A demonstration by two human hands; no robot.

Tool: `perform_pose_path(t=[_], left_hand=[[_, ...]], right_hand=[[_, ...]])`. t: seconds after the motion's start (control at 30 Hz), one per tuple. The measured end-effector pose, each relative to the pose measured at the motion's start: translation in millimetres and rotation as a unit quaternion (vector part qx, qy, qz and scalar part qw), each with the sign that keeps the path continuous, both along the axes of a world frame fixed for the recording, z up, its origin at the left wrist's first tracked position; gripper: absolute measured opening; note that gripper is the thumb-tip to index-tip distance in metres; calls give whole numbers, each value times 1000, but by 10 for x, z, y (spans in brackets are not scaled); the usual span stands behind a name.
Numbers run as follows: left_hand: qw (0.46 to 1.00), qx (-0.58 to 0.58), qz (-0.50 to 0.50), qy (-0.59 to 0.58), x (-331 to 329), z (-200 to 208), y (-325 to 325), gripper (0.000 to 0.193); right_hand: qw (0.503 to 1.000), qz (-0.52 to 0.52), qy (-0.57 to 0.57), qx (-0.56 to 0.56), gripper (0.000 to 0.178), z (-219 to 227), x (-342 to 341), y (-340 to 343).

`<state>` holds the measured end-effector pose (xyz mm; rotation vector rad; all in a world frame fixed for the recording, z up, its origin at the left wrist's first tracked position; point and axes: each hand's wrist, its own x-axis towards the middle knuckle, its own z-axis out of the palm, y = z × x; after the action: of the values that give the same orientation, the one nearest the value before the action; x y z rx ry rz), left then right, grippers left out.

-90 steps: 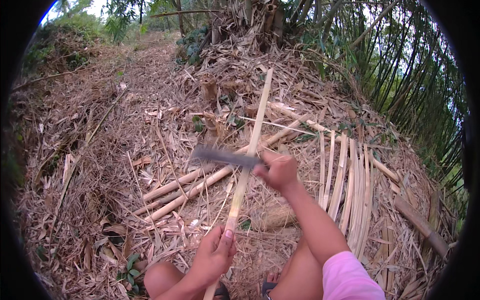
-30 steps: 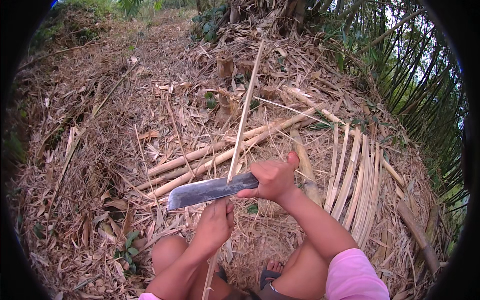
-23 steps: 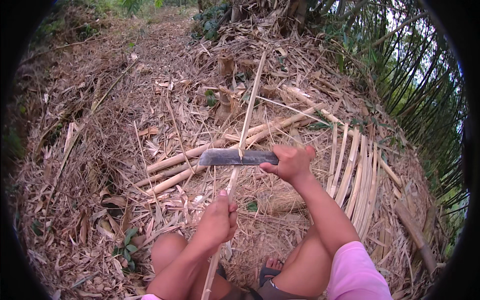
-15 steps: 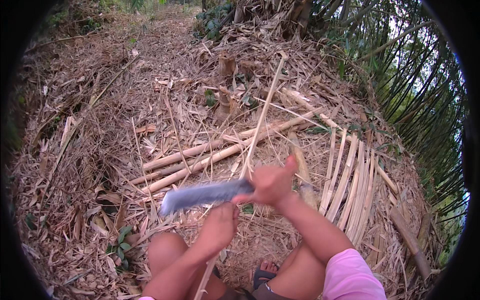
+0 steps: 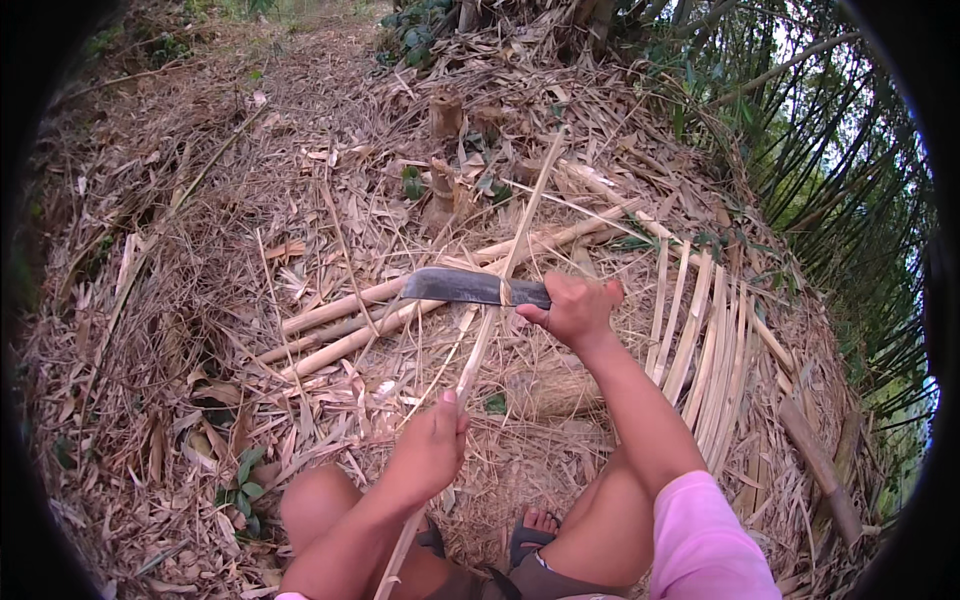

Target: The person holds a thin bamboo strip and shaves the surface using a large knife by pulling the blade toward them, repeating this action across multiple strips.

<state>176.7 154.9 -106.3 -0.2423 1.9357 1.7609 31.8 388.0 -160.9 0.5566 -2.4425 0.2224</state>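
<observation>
My left hand (image 5: 430, 447) is closed around a long, pale bamboo strip (image 5: 477, 362), which slants from between my knees up and away to the far right. Gripped by its handle in my right hand (image 5: 580, 308) is a machete (image 5: 450, 285) with a broad dark blade pointing left. Its blade crosses the strip well beyond my left hand, and a thin shaving curls over the blade at the crossing. My right thumb lies along the near side of the handle.
On the right, several split bamboo strips (image 5: 712, 345) lie side by side across a pole. Bamboo poles (image 5: 365, 340) rest on the leaf litter ahead. Cut stumps (image 5: 441, 190) stand beyond them. A short log (image 5: 550, 392) lies near my sandalled feet (image 5: 530, 530).
My right hand has carried the machete farther away along the strip, from beside my left hand to beyond it. The left hand keeps its hold and has shifted slightly.
</observation>
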Motion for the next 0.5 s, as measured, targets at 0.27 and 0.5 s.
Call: perform_pose_path(t=[0.27, 0.5], left_hand=[[998, -57, 18, 29, 114, -11, -124, 56], [1000, -19, 23, -9, 285, -37, -128, 53]], right_hand=[[998, 21, -12, 58, 68, -13, -9, -181], [997, -28, -71, -34, 69, 26, -173, -9]])
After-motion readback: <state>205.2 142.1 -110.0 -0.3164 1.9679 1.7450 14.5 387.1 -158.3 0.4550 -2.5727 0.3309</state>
